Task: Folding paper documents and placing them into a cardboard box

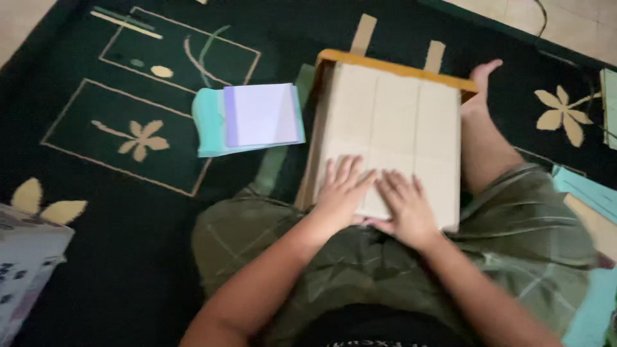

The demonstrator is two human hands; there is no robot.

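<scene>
We sit on a dark green carpet (128, 257) patterned with pale flowers and thin framed panels; it fills most of the frame, and a strip of lighter tiled floor (565, 26) shows along the upper right edge. Our legs in olive checked shorts (360, 270) take up the lower centre, with one foot (481, 83) reaching the upper right beside the work.

The cardboard box (385, 128) lies in the centre of the frame, resting against our lap and running away from us toward the top of the picture. Its long axis points up the frame, slightly tilted to the right. Its far edge carries an orange-brown band, and two tan strips stick out past it. The flat top is creased into panels.

Both hands rest on the near end of the box, side by side and almost touching. The left hand (342, 193) lies flat, fingers spread and pointing up the frame; its grip is wide open and closed on nothing. The right hand (406, 209) does the same just to the right, palm down, pressing rather than clasping. Neither is nearer; the box stretches ahead of both.

To the left of the box, well apart from the hands, lies a stack of pale coloured paper (250, 119), lilac on teal. More teal sheets (588, 193) sit at the right edge, and a white printed box (26, 263) at the lower left.
</scene>
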